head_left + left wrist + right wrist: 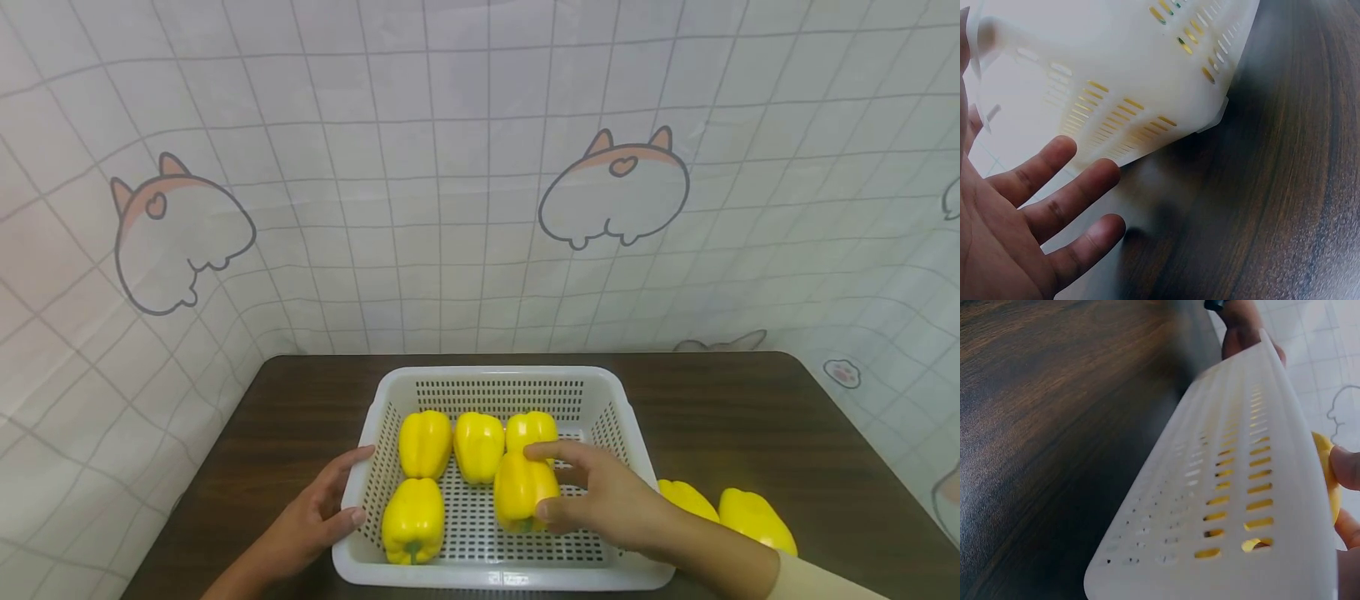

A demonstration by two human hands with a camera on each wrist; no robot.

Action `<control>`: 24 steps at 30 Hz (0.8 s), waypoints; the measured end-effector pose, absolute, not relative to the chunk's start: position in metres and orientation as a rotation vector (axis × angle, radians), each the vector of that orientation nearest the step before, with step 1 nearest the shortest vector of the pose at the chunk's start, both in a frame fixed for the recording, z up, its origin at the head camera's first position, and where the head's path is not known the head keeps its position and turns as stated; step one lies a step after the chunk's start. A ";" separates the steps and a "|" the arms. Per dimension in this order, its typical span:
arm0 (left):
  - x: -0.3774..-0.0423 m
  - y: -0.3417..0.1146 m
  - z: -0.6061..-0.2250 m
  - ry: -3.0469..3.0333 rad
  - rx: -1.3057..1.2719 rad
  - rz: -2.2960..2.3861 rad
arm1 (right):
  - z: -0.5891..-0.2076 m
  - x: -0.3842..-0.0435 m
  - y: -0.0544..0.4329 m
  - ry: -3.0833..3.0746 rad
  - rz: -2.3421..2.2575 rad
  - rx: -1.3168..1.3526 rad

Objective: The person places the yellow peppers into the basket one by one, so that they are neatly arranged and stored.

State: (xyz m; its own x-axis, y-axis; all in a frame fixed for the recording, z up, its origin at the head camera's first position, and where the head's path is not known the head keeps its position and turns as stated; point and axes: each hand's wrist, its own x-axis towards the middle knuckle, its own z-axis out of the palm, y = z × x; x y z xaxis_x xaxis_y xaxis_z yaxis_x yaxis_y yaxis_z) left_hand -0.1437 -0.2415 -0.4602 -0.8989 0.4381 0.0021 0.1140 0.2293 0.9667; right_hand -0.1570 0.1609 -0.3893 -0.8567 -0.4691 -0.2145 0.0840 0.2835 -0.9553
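Backdrop [420,192]: white gridded sheet with cartoon animal rumps, at 12 o'clock and round both sides.
Bench [720,417]: dark wood grain, carrying everything.
Basket [450,575]: white, slotted, upright; it looks light, so a steadying hand at its side should help against skidding.
Right grip [600,492]: grasping a pepper from 3 o'clock, a fingertip at its far end, the thumb on its near side; even, gentle pressure round the body would suit such glossy skin.
Left grip [307,517]: clasping nothing, fingers extended beside the basket's rim at 9 o'clock; how firmly they touch, I cannot tell.
Held pepper [516,492]: inside the basket, slightly toward 3 o'clock from its middle, between right thumb and fingers; whether it bears on the basket floor is unclear.
Neighbours: from the held pepper, back-right pepper [531,427] at 12, back-middle pepper [479,447] at 11, back-left pepper [424,444] at 10, front-left pepper [413,517] at 8; letting go squarely, without nudging these, seems best.
Loose pair: nearer loose pepper [684,498] and farther loose pepper [753,521], outside the basket at 3 to 4 o'clock.
Stem [528,525]: green, toward 6 o'clock.
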 end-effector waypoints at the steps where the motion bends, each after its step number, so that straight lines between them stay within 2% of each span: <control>1: -0.144 -0.241 -0.460 2.232 0.511 1.721 | -0.390 -0.157 0.160 2.103 -1.597 -0.347; 24: -0.144 -0.241 -0.459 2.186 0.490 1.742 | -0.402 -0.157 0.134 2.016 -1.569 -0.342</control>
